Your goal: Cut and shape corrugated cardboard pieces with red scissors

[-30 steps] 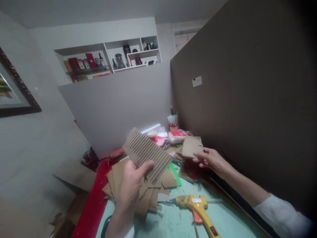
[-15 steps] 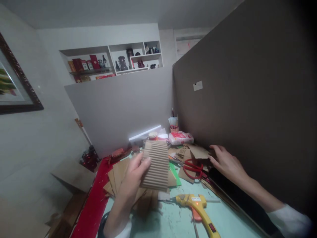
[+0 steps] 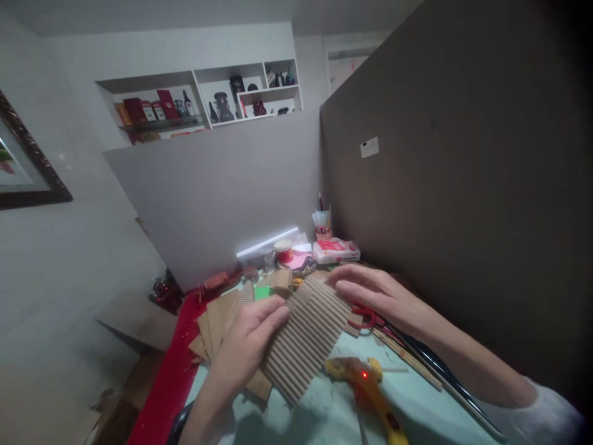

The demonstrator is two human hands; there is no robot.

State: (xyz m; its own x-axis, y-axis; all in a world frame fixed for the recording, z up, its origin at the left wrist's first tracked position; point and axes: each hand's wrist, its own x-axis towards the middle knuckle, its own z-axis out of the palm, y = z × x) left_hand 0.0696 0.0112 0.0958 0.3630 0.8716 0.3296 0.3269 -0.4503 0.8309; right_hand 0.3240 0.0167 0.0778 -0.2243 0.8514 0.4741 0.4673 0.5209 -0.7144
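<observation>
My left hand (image 3: 252, 330) is closed on a piece of corrugated cardboard (image 3: 308, 340), its thumb lying over the ridged face. The piece is tilted, with its ridges slanting across. At its upper right edge is my right hand (image 3: 375, 293), fingers stretched out and fingertips at the edge; I cannot tell whether they touch it. Below and right of the cardboard lies a yellow glue gun (image 3: 370, 389) with a red light glowing. Red-handled scissors (image 3: 364, 318) are partly hidden beneath my right hand and the cardboard.
Flat cardboard pieces (image 3: 215, 321) are stacked at the left of the pale green table (image 3: 282, 426). Toward the back stand a red and white tub (image 3: 283, 250), a pink and white packet (image 3: 336, 250) and a pen cup (image 3: 323, 225). Thin sticks (image 3: 410, 358) lie at right. Grey partitions (image 3: 241, 191) enclose the table.
My right hand has moved left, away from a loose cardboard scrap, to the corrugated piece. That piece has turned and come lower in my left hand. The view has shifted slightly.
</observation>
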